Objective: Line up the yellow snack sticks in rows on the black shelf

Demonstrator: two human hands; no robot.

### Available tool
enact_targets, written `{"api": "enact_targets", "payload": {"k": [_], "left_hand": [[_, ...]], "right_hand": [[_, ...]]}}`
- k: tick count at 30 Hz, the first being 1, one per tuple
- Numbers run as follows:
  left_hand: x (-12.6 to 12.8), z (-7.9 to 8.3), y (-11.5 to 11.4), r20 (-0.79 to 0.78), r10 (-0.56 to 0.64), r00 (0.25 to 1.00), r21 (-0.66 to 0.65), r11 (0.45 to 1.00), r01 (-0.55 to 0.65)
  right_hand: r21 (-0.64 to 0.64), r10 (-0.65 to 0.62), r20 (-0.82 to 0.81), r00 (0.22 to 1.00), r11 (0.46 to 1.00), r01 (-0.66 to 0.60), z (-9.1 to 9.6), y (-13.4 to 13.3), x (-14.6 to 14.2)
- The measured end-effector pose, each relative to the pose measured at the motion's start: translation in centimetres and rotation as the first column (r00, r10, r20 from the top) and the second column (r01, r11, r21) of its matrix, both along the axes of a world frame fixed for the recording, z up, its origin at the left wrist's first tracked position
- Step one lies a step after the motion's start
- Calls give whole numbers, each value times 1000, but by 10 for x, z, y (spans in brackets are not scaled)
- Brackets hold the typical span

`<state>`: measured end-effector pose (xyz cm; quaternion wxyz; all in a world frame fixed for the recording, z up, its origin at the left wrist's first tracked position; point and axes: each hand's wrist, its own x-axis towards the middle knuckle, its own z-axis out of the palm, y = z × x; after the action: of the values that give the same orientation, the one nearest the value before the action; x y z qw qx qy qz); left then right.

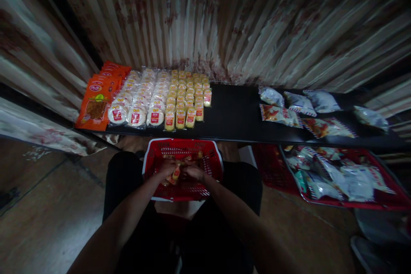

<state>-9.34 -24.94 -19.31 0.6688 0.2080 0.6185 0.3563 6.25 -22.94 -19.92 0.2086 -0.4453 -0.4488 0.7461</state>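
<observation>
Both my hands are down inside a red basket (213, 150) with a white rim, held between my knees. Several small yellow wrapped snack cakes lie in the bottom, partly hidden by my hands. My left hand (167, 168) has its fingers closed round a wrapped snack cake (176, 173) with a red label. Close beside it, my right hand (193, 171) is curled, and what its fingers hold is too dark to make out. Rows of matching yellow snack cakes (180, 117) stand on the black shelf (236, 113) just beyond the basket.
Left of the cakes are round white wrapped pastries (136, 116) and orange snack bags (94, 102). Silver-and-red bags (329, 127) lie at the shelf's right. Below them a second red basket (393, 201) holds more bags. A pleated curtain (205, 21) hangs behind.
</observation>
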Motion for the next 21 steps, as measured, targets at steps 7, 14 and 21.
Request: {"api": "enact_targets", "payload": {"k": [7,14,21], "left_hand": [[-3,40,-8,86,52,995,58,997,-57],[-10,49,-28,220,134,966,14,990,-141],[-13,40,-37,307,159,938,34,983,-178]], "right_hand": [[-38,-166,-59,984,986,164,12,-6,10],[-149,-222,-80,972,967,208,30,-27,5],[-198,-288,-156,945,946,255,31,-42,-1]]}}
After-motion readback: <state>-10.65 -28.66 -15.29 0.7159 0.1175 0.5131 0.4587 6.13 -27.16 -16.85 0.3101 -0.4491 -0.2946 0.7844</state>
